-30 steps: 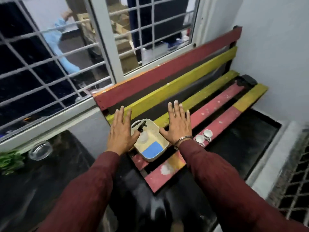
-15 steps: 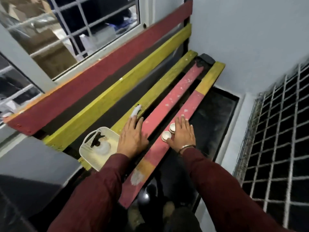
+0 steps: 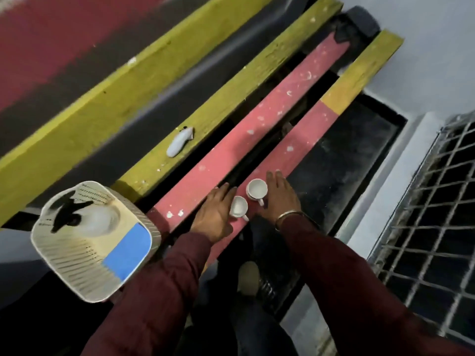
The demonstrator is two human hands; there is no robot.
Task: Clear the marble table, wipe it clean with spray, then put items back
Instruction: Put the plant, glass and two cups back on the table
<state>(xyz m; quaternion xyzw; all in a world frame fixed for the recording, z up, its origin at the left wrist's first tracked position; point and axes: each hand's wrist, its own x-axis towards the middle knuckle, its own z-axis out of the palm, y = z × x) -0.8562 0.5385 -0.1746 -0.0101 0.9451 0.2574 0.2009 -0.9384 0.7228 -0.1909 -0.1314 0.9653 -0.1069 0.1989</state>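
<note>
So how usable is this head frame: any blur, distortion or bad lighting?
Head view: motion smear across the upper-left backrest slats; wide-angle bending at the basket; dim, flat light; the two cups and both hands stay fairly sharp.

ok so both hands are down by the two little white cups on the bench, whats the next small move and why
Probably curl each hand around its nearest cup: the left hand lies flat beside the nearer cup, the right hand beside the farther cup, and neither is gripped yet.
</note>
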